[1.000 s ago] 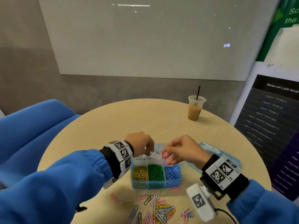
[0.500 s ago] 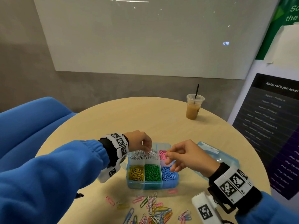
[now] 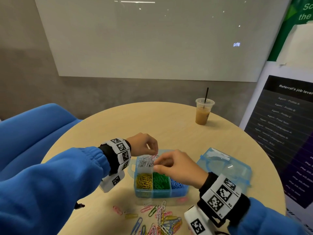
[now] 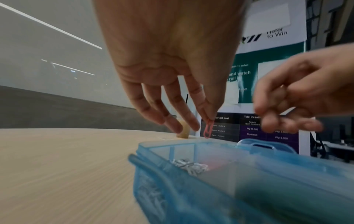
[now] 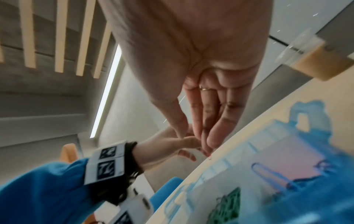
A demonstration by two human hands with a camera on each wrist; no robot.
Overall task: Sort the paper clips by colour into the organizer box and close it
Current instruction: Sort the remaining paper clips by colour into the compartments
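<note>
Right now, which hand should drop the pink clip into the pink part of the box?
Probably the left hand: it already pinches the pink clip just above the organizer box. The right hand hovers close beside it over the box, apparently holding nothing.

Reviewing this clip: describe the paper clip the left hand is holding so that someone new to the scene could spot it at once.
On the round wooden table sits an open blue organizer box. Above its far-left compartment, which holds white clips, the left hand pinches a single pink paper clip that hangs straight down from its fingertips. It is the only clip in the air; every other one lies in the box or on the table.
</note>
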